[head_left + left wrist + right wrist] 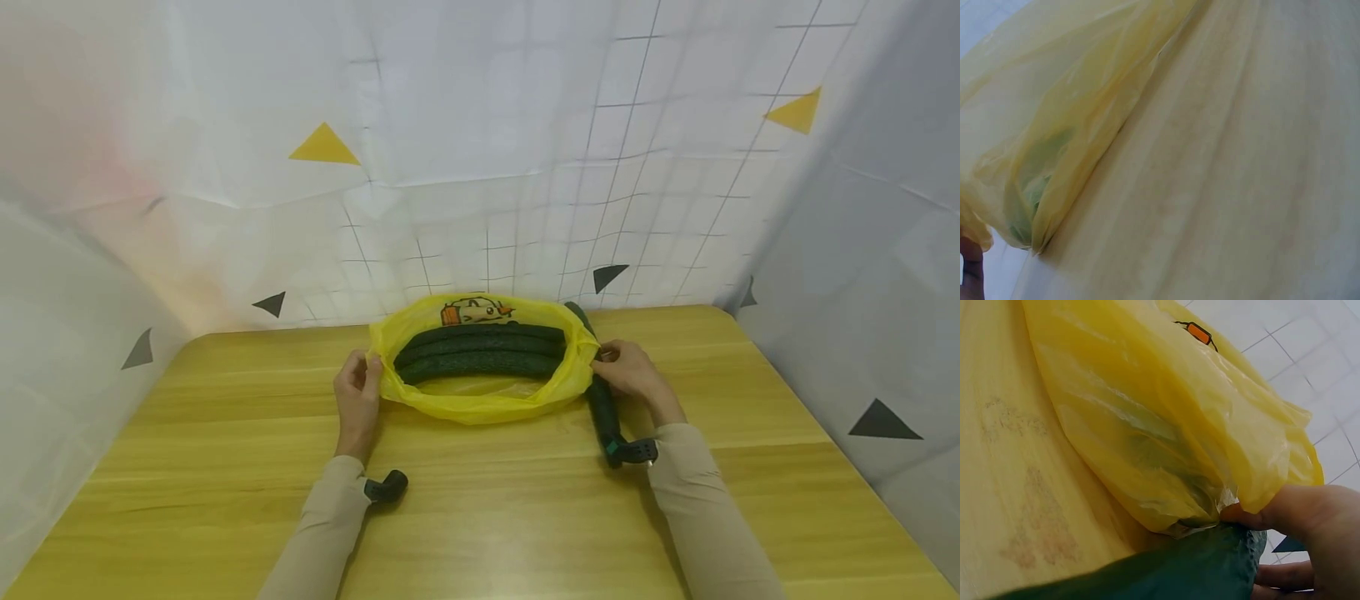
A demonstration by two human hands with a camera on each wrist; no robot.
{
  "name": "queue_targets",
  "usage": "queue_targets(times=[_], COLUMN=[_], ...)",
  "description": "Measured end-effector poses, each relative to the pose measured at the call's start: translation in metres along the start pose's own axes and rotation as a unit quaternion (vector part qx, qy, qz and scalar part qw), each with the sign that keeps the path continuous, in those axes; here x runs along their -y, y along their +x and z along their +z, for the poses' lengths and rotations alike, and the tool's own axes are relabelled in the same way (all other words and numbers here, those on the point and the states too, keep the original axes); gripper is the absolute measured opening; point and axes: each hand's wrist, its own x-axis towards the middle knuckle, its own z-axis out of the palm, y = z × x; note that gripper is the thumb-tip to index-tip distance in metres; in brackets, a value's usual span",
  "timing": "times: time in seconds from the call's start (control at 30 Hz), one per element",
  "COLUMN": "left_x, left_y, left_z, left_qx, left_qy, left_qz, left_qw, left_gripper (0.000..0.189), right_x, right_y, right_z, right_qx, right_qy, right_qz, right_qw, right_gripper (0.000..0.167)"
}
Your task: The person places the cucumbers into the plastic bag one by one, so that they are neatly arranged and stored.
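A yellow plastic bag [480, 408] lies on the table with its mouth spread wide, a cartoon print showing on its back inner side. Inside it, several dark green cucumbers [480, 364] are side by side, running left to right. My left hand [357, 404] pinches the bag's left rim between thumb and fingers. At the opposite end my right hand [633, 375] pinches the right rim. Another cucumber [603, 412] lies outside the bag, lengthwise along its right end, partly beneath the right hand. In the right wrist view, the thumb [1254, 515] is at the bag's edge, just over this cucumber [1166, 565].
The wooden table [495, 508] extends to both sides and toward me. Behind it hangs a white sheet [480, 125] with grid lines and triangles, and similar sheets flank both sides. Dark camera mounts [386, 487] sit on both wrists.
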Motion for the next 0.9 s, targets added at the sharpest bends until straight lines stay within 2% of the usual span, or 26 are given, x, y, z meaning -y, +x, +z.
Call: queue_targets(times=[0.33,0.8,0.9], left_x=[-0.004,-0.004,-0.004], left_y=[0.000,0.000,0.000], left_z=[0.000,0.000,0.000], left_qx=[-0.001,0.001,0.002], left_qy=[0.011,0.018,0.020], left_qz=[-0.017,-0.006,-0.009], left_qw=[0.9998,0.9998,0.9998], left_gripper=[0.023,0.022,0.023], right_x=[0.000,-0.003,-0.002], right_y=[-0.002,-0.001,-0.002], right_z=[-0.003,-0.008,-0.011], right_qx=[-0.003,-0.030,-0.046], right_qy=[0.027,0.011,0.004], right_qz=[0.017,0.015,0.010], right_qw=[0.9995,0.9994,0.9989], right_gripper=[0.063,0.069,0.070])
